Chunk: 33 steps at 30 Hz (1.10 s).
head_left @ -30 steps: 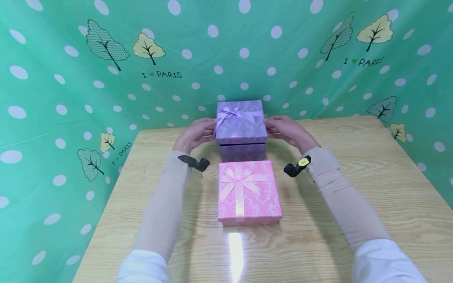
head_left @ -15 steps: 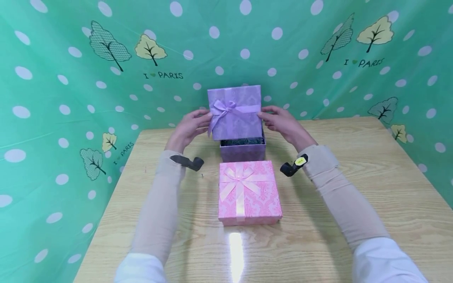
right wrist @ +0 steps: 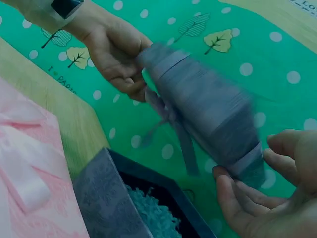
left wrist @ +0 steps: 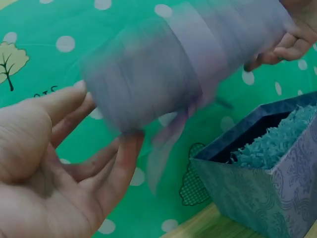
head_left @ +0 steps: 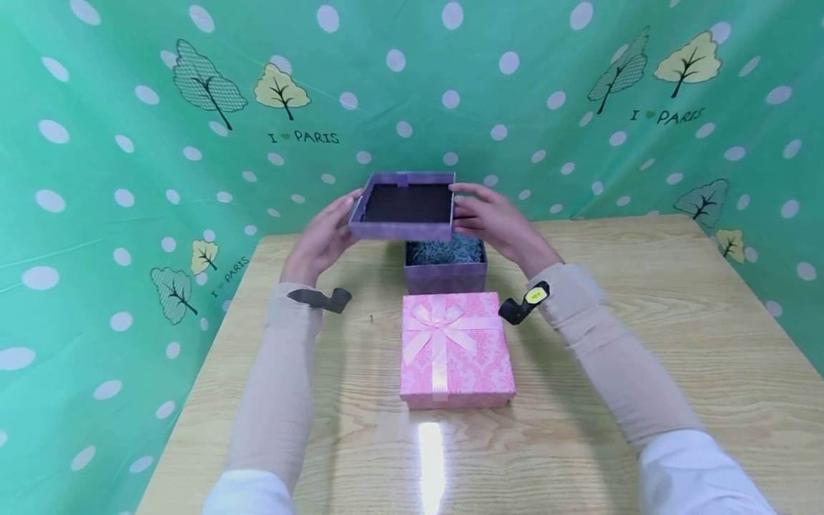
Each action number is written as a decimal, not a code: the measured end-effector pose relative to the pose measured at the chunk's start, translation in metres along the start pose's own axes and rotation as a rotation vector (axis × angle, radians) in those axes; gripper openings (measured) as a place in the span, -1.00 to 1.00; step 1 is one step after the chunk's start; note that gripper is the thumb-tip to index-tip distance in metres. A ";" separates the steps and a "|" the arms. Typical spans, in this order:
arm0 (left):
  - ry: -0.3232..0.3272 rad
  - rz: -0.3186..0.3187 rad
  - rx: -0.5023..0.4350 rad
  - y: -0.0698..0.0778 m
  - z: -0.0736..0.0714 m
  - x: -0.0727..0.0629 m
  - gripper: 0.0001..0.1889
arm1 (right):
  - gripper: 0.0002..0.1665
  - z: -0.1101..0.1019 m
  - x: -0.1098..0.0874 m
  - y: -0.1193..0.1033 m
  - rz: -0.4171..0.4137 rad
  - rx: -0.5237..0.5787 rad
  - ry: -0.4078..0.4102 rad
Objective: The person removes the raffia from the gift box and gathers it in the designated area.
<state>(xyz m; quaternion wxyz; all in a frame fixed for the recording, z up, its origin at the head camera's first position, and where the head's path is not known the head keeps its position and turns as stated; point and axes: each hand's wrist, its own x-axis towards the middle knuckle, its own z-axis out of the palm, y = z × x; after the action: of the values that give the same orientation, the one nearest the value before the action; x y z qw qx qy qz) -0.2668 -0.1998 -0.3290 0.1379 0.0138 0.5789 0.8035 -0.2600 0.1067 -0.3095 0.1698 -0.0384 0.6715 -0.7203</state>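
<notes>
Between both hands a purple box lid [head_left: 408, 204] is held above the table, its dark inside facing the head camera. My left hand [head_left: 325, 232] grips its left edge, thumb and fingers on opposite faces in the left wrist view. On the right edge, my right hand [head_left: 498, 222] pinches the lid with thumb and fingers. The lid's ribbon bow [right wrist: 171, 116] hangs from the underside, blurred by motion. Below and slightly right stands the uncovered purple box [head_left: 445, 279], with teal shredded paper [head_left: 447, 250] inside. The lid hides part of the box's back.
A pink gift box [head_left: 457, 365], lid on and tied with a pink bow, stands directly in front of the purple box. Both are on a wooden table [head_left: 644, 343]. A green dotted cloth [head_left: 412, 86] hangs behind and along the sides.
Both hands have lifted the lid off the purple box, moved it left and turned it over, so its inside now shows. The shredded paper has come into view.
</notes>
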 end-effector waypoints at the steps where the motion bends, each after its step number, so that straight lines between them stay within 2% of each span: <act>1: 0.023 0.003 -0.018 0.000 -0.001 0.000 -0.58 | -0.53 0.004 0.001 0.000 0.007 0.001 0.006; 5: 0.101 0.000 -0.026 0.000 -0.009 -0.003 -0.59 | -0.45 0.020 0.009 0.004 0.020 0.005 0.045; 9: 0.135 -0.019 -0.031 0.000 -0.019 -0.008 -0.55 | -0.37 0.034 0.016 0.009 0.033 0.032 0.068; 18: 0.113 -0.063 -0.008 -0.003 -0.053 -0.019 -0.47 | -0.34 0.062 0.032 0.019 0.067 0.043 0.047; 21: 0.095 -0.060 0.019 -0.006 -0.062 -0.023 -0.49 | -0.34 0.073 0.038 0.023 0.073 0.033 0.051; 24: 0.070 -0.057 0.002 -0.008 -0.071 -0.028 -0.50 | -0.34 0.083 0.042 0.026 0.077 0.007 0.055; 28: 0.081 -0.060 -0.030 -0.011 -0.083 -0.032 -0.59 | -0.32 0.096 0.048 0.029 0.090 -0.017 0.046; 33: 0.155 -0.091 -0.044 -0.014 -0.097 -0.035 -0.71 | -0.26 0.112 0.054 0.033 0.104 -0.046 0.025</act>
<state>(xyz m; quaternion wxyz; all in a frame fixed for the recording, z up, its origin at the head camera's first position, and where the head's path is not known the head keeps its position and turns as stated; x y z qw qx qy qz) -0.2483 -0.2941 -0.3694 0.1296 -0.0777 0.5701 0.8075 -0.2722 -0.0177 -0.3407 0.1977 0.0016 0.6908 -0.6955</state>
